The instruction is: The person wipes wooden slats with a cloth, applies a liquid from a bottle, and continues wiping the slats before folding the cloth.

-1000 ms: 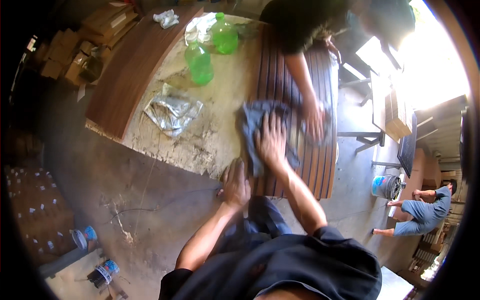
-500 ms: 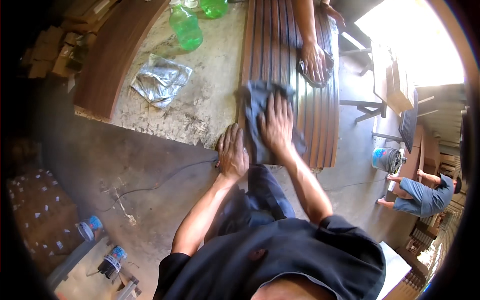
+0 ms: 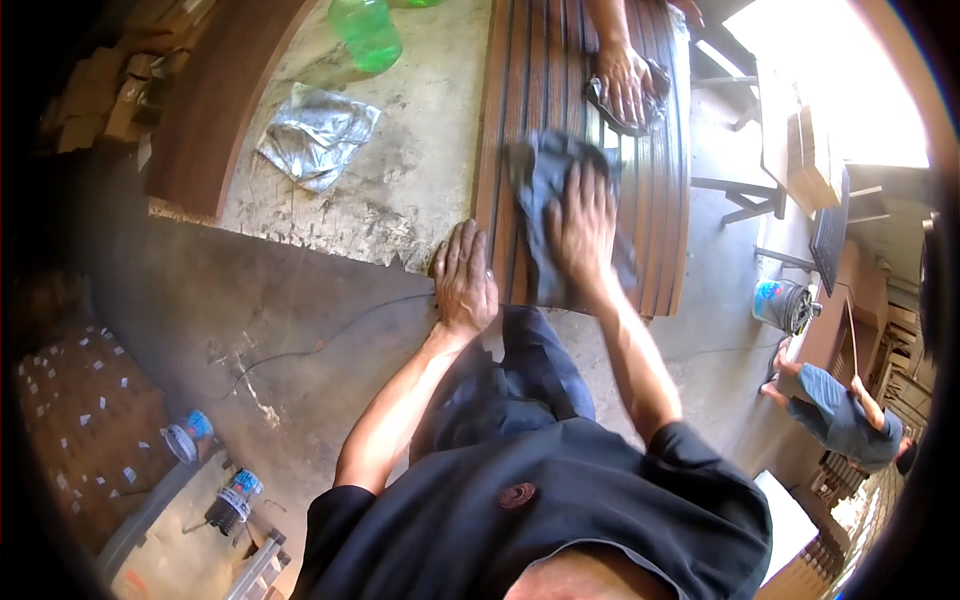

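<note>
A brown ribbed panel (image 3: 510, 120) lies lengthwise on the worn pale table (image 3: 400, 170). My left hand (image 3: 464, 280) rests flat at the panel's near left corner, fingers stretched and nothing in them. Under my right hand (image 3: 583, 225), a dark grey cloth (image 3: 545, 180) is spread over the ribs. That palm presses down with the fingers extended, not wrapped round the cloth; both are slightly blurred. Farther up the same panel, a co-worker's hand (image 3: 623, 85) lies on another dark cloth (image 3: 655, 100).
Left on the table are a crumpled silvery packet (image 3: 318, 138), a green bottle (image 3: 368, 35) and a brown board (image 3: 215, 110). A bucket (image 3: 782, 305) stands on the floor at right, near another person (image 3: 835, 415). A thin cable (image 3: 335, 345) crosses the floor.
My right hand and the cloth have slid to the right over the panel. My left hand keeps its place at the corner. The distant person now grips a long stick.
</note>
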### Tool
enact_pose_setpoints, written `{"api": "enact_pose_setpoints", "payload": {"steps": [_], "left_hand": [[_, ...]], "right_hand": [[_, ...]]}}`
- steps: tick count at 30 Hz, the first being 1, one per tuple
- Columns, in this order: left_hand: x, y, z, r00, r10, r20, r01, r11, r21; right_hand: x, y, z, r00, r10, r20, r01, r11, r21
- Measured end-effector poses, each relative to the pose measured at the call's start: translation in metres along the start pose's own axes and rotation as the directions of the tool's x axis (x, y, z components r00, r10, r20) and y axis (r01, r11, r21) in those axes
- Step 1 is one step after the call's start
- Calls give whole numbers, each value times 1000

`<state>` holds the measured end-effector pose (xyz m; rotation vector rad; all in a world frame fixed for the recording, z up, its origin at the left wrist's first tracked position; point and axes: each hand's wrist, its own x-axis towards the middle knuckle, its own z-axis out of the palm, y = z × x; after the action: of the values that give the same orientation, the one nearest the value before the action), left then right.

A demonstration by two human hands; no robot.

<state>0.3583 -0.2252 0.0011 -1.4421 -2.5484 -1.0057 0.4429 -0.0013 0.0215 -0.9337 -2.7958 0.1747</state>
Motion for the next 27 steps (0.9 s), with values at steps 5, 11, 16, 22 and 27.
{"api": "enact_pose_setpoints", "payload": {"steps": [5,11,16,22,27], "left_hand": [[20,1,10,997,73,-20,-74,997,-30],[-4,-4,6,1000,5,-12,-5,1000,-23],[-1,-1,1,1000,25,13,-25,1000,-12],[13,12,23,997,81,-5,-81,997,19],[16,-12,17,998,65,-11,-64,996,57]], "right_hand": [[131,36,17,979,20,-202,-24,1000,-15],[-50,-9,-8,997,-43,65,41,998,40],[-5,3,0,1000,-30,-1,30,999,33],[81,47,17,983,-6,-182,18,998,64],[-53,19,-12,997,46,59,-54,989,141]]}}
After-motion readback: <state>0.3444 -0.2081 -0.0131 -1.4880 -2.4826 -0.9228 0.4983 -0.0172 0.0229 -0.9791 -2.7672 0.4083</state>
